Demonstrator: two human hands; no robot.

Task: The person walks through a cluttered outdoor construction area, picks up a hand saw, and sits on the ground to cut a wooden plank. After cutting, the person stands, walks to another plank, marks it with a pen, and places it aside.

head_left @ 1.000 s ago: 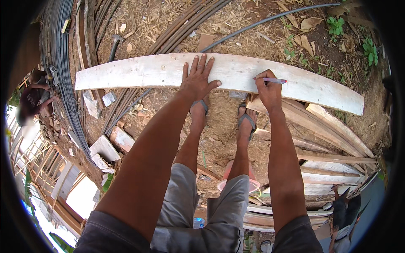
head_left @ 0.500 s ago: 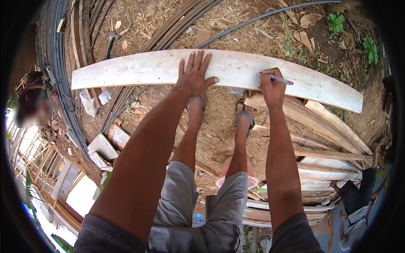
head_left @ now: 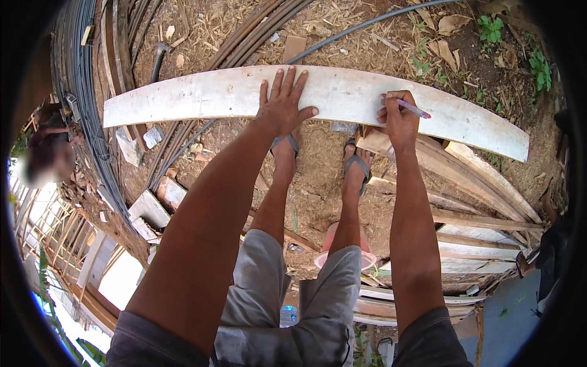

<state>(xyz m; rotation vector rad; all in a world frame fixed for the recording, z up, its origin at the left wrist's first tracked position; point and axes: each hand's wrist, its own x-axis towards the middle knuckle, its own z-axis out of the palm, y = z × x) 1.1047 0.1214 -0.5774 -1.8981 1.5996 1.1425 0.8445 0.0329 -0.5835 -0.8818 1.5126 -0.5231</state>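
Note:
A long pale wooden board (head_left: 202,95) lies crosswise in front of me, its edges bent by the lens. Flat on its middle rests my left hand (head_left: 282,104), with fingers spread and thumb out to the right. My right hand (head_left: 400,122) is closed around a slim pen (head_left: 408,107) with a pinkish-purple barrel. That hand is over the right half of the board. The pen's left end is near the board's face; whether it touches, I cannot tell.
A hammer (head_left: 160,60) lies beyond the board, beside bundled metal rods (head_left: 76,73). Stacked planks (head_left: 465,171) fan out at right. A reddish bucket (head_left: 354,248) stands behind my right foot. Another person (head_left: 49,153) is at far left, and one partly shows at the right rim.
My right hand has shifted slightly right along the board with the pen. The left hand stays spread on the wood. The person at right has moved mostly out of view.

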